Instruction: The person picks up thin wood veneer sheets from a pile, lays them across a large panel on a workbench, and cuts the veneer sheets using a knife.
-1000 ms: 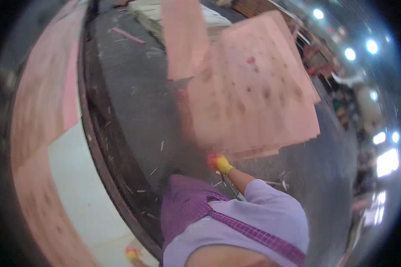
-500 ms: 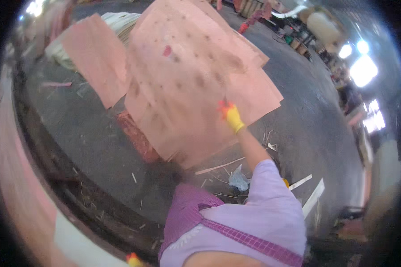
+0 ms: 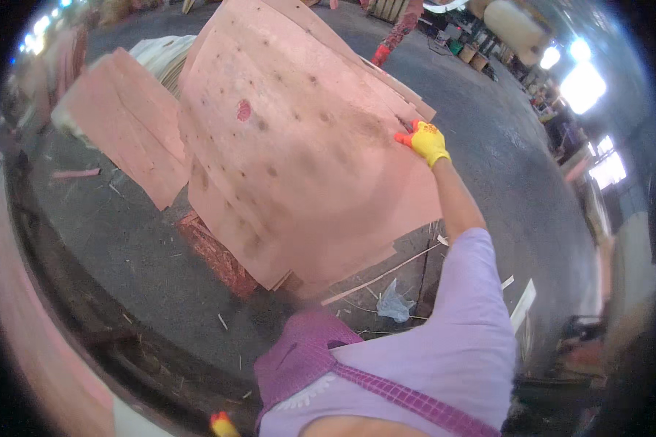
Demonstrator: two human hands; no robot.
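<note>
A stack of large pinkish wood veneer sheets (image 3: 291, 167) lies in front of me, its top sheet marked with dark knots and one red patch. My right hand (image 3: 424, 142), in a yellow glove with orange-red fingers, is at the stack's right edge. Its fingers are closed on the edge of the top veneer sheet, partly hiding the grip. Low in the picture, my left hand (image 3: 224, 424) shows only as a small bit of the same kind of glove beside my apron. Its fingers are too cut off to read, and no held thing shows.
Left of the stack, more veneer sheets (image 3: 127, 124) rest on a pale pile. Reddish blocks (image 3: 215, 251) stick out under the near left corner. A crumpled plastic bag (image 3: 395, 301) and wood strips litter the floor. Far off, a person's leg (image 3: 399, 36) shows.
My right hand has moved right and away, from the top sheet's surface to its right edge, where the fingers have closed. The view has shifted slightly; my left hand stays low.
</note>
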